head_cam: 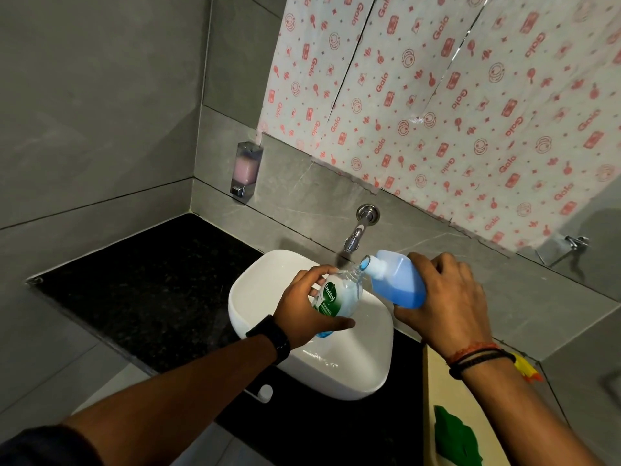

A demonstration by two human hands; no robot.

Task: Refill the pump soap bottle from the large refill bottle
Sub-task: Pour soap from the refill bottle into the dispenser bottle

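My left hand (pixel 307 306) grips a clear soap bottle (pixel 337 295) with a green and white label, held tilted over the white basin (pixel 255 290). Its pump is off and its neck is open. A little blue liquid shows at its bottom. My right hand (pixel 447 297) holds the large translucent refill bottle (pixel 396 280), tipped to the left, with blue liquid inside. The refill bottle's open spout (pixel 368 264) sits right at the soap bottle's neck. A white pump head (pixel 265 393) lies on the counter in front of the basin.
The basin stands on a black stone counter (pixel 161 290). A chrome wall tap (pixel 358 230) juts out just behind the bottles. A wall soap dispenser (pixel 247 169) with pink liquid hangs at the left. Patterned paper (pixel 437 95) covers the wall above. A yellowish box (pixel 447 415) lies at the lower right.
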